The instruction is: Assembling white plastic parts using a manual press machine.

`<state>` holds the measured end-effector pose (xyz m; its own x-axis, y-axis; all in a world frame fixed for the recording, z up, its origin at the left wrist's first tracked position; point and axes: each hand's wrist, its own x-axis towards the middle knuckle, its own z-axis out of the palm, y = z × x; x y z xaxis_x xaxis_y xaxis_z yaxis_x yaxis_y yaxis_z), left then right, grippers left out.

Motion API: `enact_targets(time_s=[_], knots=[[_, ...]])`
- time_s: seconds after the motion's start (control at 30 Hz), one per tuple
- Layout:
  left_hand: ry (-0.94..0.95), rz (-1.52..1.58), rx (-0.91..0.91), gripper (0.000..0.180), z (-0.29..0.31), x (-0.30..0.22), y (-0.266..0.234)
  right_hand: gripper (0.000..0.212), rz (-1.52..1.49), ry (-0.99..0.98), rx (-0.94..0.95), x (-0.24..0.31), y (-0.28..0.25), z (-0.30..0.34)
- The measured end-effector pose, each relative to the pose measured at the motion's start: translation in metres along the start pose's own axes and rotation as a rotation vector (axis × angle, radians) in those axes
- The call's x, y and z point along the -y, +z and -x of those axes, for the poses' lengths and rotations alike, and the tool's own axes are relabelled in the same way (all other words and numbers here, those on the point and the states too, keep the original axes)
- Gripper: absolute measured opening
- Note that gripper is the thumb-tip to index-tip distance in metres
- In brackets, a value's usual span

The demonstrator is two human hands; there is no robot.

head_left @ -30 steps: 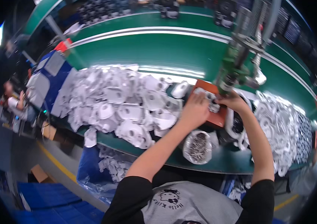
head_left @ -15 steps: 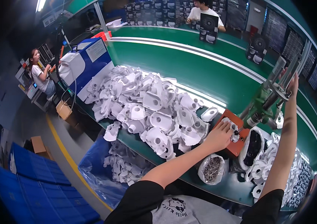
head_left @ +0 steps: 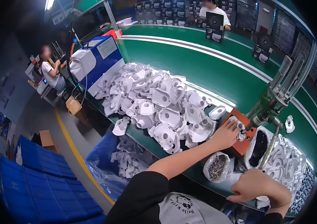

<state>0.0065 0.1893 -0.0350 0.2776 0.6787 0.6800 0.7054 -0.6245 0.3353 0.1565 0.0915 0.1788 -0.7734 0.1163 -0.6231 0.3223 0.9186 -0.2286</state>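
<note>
Our left hand point(head_left: 227, 133) fingers press a white plastic part point(head_left: 239, 128) onto the orange fixture point(head_left: 245, 143) near the bench's front edge; we should steady it squarely. Our right hand point(head_left: 257, 185) is loosely curled, empty.

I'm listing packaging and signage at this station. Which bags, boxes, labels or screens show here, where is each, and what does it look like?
Clear plastic bag of small metal screws: open, on the green bench by the left hand.
Clear bag of dark parts: right of the orange fixture block.
Black display cartons: upright on the far green bench.
White label panel: on the blue-and-white machine.
Brown cardboard boxes: on the floor.
Lit screen: at the far desk.
</note>
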Motion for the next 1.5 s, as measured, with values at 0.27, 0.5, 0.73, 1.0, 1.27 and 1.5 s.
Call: enact_targets(time_s=[0.27,0.5,0.73,1.0,1.27,1.5], knots=[[0.02,-0.211,0.085,0.038,-0.005,0.002,0.006,0.029,-0.704,-0.69,-0.688,-0.08,-0.024,0.075],[-0.233,0.127,0.124,0.054,-0.014,0.006,-0.011,0.046,-1.369,-0.254,-1.796,-0.217,-0.04,0.063],[-0.188,0.067,0.383,0.05,-0.03,0.015,-0.025,0.053,-1.163,0.322,-1.502,-0.261,0.051,0.077],[-0.063,0.006,0.746,0.049,-0.081,0.024,-0.04,0.043,-0.282,1.29,-0.694,-0.35,0.163,0.073],[-0.205,0.094,0.949,0.049,-0.117,0.034,-0.073,0.068,-0.512,1.251,-0.494,-0.375,0.171,0.055],[-0.534,0.608,0.902,0.043,-0.105,0.05,-0.08,0.074,-0.598,1.373,-0.448,-0.377,0.173,0.055]])
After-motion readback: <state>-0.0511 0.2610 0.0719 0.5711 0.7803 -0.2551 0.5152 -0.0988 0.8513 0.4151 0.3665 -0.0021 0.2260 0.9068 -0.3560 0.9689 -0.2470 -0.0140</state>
